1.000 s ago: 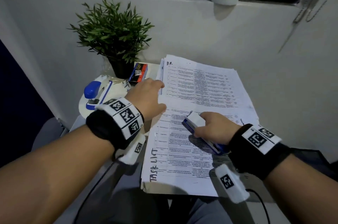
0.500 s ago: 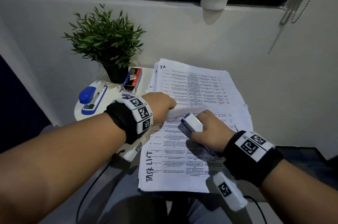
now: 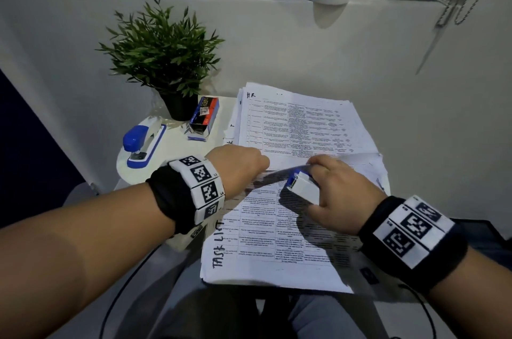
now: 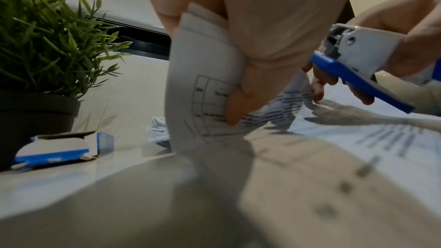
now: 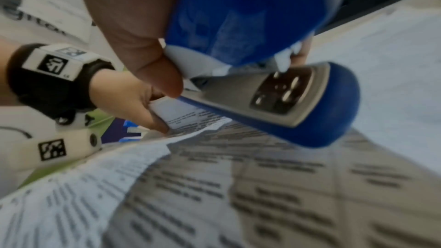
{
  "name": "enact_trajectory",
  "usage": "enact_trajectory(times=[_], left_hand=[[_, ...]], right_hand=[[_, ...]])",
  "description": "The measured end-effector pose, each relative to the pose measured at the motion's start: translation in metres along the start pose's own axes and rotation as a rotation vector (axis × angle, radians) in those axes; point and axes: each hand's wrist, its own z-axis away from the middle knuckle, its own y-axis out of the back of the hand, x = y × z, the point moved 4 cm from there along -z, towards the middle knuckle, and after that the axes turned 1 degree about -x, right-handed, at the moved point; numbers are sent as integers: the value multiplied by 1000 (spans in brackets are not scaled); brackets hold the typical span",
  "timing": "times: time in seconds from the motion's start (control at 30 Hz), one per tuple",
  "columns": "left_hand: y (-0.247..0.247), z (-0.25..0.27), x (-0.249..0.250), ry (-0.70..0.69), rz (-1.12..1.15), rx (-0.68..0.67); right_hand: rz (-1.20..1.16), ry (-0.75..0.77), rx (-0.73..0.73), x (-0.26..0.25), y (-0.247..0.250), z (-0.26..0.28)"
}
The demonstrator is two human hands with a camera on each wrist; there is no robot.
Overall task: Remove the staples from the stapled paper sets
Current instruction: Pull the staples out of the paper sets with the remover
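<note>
A blue stapler (image 3: 144,144) is seen far left of the papers (image 3: 277,241), with a plant (image 3: 163,61) and a small box (image 3: 203,120) between them. The top sheet's corner (image 4: 205,90) is pinched and curled up by the left hand (image 3: 238,167). Just right of that hand, a white and blue staple tool (image 3: 300,186) is gripped by the right hand (image 3: 340,194) over the papers.

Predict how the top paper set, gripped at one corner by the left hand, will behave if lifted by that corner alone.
Probably floppy: the top paper set already curls where the left hand pinches its corner. Probably light, since fingers alone raise it. The free end would likely sag and drag over the stack.
</note>
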Motion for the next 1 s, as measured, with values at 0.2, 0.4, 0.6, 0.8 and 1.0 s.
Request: enact_trajectory(times=[0.2, 0.4, 0.6, 0.8, 1.0], left_hand=[[-14, 14, 0, -36, 33, -39], [-21, 24, 5, -50, 52, -95], [-23, 34, 13, -65, 69, -97], [-24, 38, 19, -48, 80, -16], [-5, 36, 16, 197, 221, 275]], right_hand=[[167, 61, -210, -9, -21, 24], [180, 64, -264, -12, -27, 33], [174, 63, -249, -14, -25, 32], [105, 63, -240, -3, -35, 29], [-430, -14, 12, 6, 4, 23]])
